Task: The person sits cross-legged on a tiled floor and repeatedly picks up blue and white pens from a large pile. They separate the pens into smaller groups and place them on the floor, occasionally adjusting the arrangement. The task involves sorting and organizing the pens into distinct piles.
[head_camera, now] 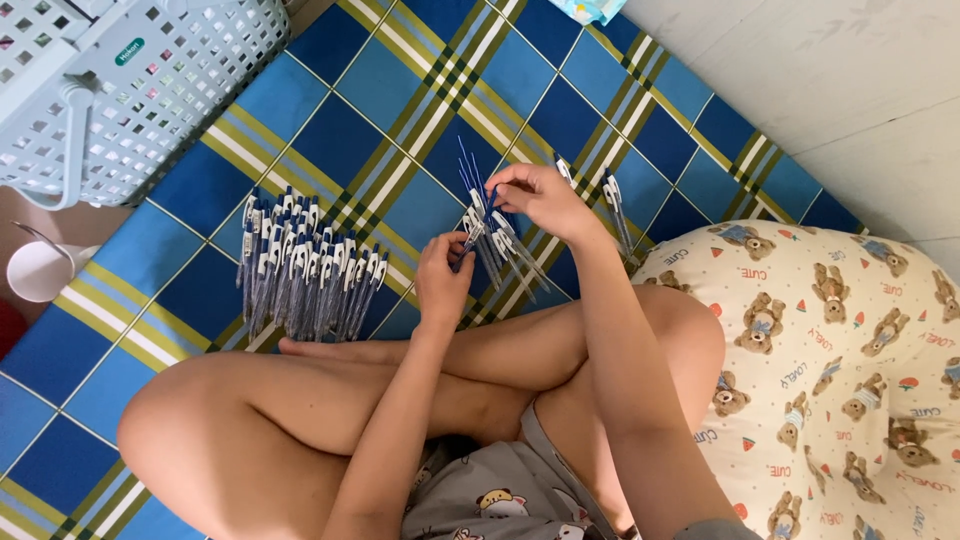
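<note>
- Blue plaid mat (330, 130) carries it all; white mesh basket (150, 80) sits top-left.
- Finished pens (305, 275) lie lined up near the knee.
- Left hand (440, 285) clasps a loose pen bundle (495, 240).
- Right hand (540, 195) pinches one refill tip, assembling, I'd judge; seating it needs careful alignment.

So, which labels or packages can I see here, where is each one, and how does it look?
Label: on the white plastic basket at top left; small green oval with pale lettering.
Package: at the top edge, on the checked mat; light blue wrapper, mostly cut off.
No signs or screens are in view.
</note>
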